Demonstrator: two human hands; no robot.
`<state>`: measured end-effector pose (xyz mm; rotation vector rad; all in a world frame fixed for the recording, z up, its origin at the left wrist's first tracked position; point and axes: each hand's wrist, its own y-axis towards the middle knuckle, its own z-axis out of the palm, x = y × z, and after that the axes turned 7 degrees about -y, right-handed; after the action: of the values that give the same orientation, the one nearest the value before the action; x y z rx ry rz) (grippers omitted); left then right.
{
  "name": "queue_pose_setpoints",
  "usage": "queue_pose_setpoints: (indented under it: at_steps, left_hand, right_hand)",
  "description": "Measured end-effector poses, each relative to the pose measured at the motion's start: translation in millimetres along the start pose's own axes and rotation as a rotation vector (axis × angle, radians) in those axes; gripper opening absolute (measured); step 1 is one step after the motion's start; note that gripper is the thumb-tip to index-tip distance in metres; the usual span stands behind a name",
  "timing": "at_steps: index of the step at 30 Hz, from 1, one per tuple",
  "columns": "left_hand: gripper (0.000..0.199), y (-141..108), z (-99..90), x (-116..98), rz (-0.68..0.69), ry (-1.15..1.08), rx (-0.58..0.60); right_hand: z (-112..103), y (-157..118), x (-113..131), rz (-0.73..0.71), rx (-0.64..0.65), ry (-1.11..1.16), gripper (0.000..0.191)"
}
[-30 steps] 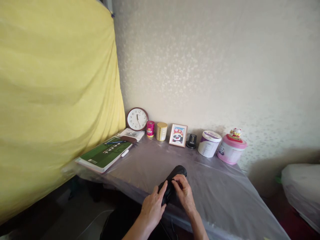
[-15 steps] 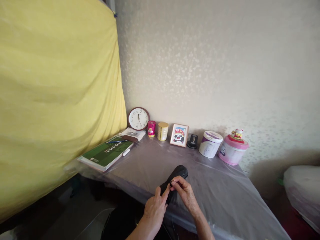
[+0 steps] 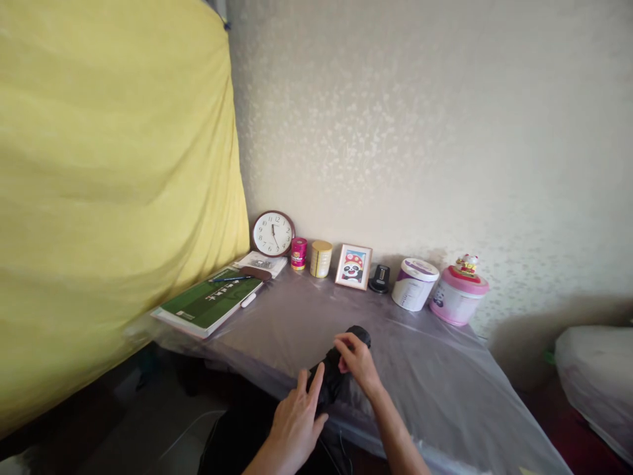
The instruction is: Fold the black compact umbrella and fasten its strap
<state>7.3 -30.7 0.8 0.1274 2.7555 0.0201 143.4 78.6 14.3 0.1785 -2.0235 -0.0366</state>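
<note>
A black folded umbrella [image 3: 326, 390] lies slantwise over the table's near edge, its rounded far end on the tabletop. My left hand [image 3: 297, 415] is at its near left side, index finger and thumb spread apart, the fingertips against or just above the black cloth. My right hand [image 3: 359, 363] is over the far part of the umbrella. Its fingers are bent and closed at the cloth; whether a strap is between them is hidden. The cloth looks loose and bunched between the hands.
Along the wall stand a clock [image 3: 273, 233], a pink can [image 3: 299, 254], a yellow-lidded can [image 3: 321, 259], a framed panda picture [image 3: 353, 267], a black device [image 3: 380, 279], a white tub [image 3: 415, 285] and a pink tub [image 3: 457, 300]. A green book [image 3: 202, 303] lies left. A yellow cloth [image 3: 119, 198] hangs beside it.
My right hand has turned and shifted slightly, its pinch on a small dark piece no longer visible. My left hand has drawn back down-left with fingers spread wider. The umbrella's cloth looks looser.
</note>
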Motion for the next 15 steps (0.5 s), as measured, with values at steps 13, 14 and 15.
queue_pose_setpoints:
  at_steps: [13,14,15]
  left_hand:
    - [0.082,-6,-2.2,1,0.166,0.042,-0.114]
    - [0.083,-4,-1.3,1,0.17,0.049,-0.096]
    - [0.083,-2,-0.2,1,0.171,0.055,-0.084]
  right_hand:
    - [-11,-8,9,-0.375,0.116,-0.305,0.031]
    - [-10,-8,10,-0.406,0.125,-0.357,0.033]
    - [-9,-8,10,-0.431,0.129,-0.397,0.036]
